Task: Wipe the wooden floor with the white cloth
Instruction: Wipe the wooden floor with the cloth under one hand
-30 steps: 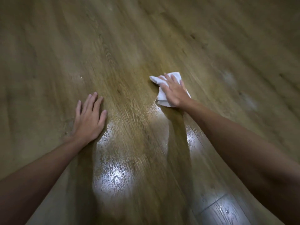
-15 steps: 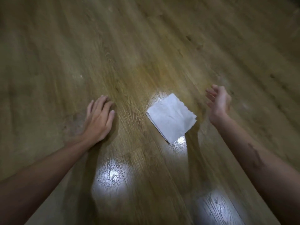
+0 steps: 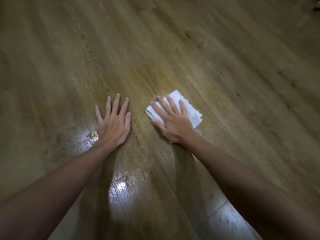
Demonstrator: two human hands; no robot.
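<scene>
White cloth (image 3: pixel 190 110), folded into a rough square, flat on the wooden floor (image 3: pixel 173 49), pinned under the right hand (image 3: pixel 173 123). Right fingers (image 3: pixel 170 105) straight and spread across the cloth, palm down, pressing rather than curling round it; no pinch, no fistful. Cloth's far corner and right edge poking out past the fingertips, ragged along the rim. Left hand (image 3: pixel 114 122) just left of the cloth, apart from it, also flat and splayed on bare boards, holding nothing, seemingly propping body weight. Bright glare patches on the boards nearer the body than the cloth, 1 beside the left wrist, perhaps wet sheen, hard to tell from reflected light. Likely handling: light, thin, limp, quick to bunch or slide out from under the palm on a glossy surface. Best held down broadly at its middle with the flat palm and all 4 fingers, so the folds stay stacked; dragging by 1 corner would probably unfold it. Judged stage: mid-wipe, cloth seated and ready for a stroke.
</scene>
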